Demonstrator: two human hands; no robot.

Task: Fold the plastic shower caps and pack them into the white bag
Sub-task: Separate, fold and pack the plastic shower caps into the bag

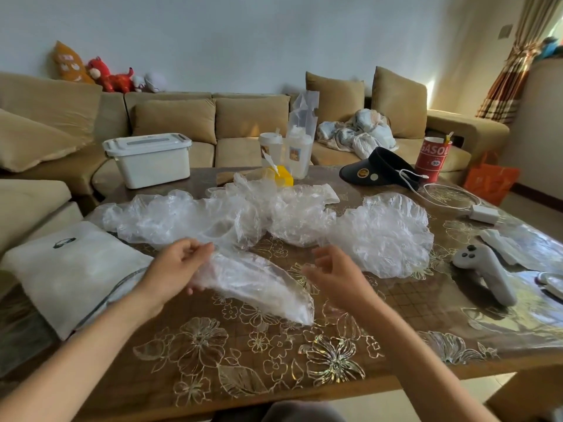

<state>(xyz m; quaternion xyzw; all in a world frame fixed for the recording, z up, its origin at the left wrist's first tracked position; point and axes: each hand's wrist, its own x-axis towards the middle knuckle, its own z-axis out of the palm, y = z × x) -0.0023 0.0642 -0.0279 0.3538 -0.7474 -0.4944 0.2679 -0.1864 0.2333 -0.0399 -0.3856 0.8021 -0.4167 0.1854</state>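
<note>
A half-folded clear plastic shower cap (256, 284) lies as a long strip on the table in front of me. My left hand (176, 269) grips its left end with thumb and curled fingers. My right hand (335, 278) hovers at the strip's right edge with fingers loosely curled; the blur hides whether it pinches the plastic. Several loose shower caps (189, 214) lie spread in a row behind, the rightmost one (384, 236) lying open and round. The white bag (70, 269) lies flat at the table's left edge, beside my left forearm.
The table (274, 360) has a brown flowered cover. A grey controller (484, 272) and a white charger with cable (484, 213) lie at the right. Behind stand a white lidded box (149, 159), plastic cups (286, 153), a black visor (377, 169) and a red cup (432, 159).
</note>
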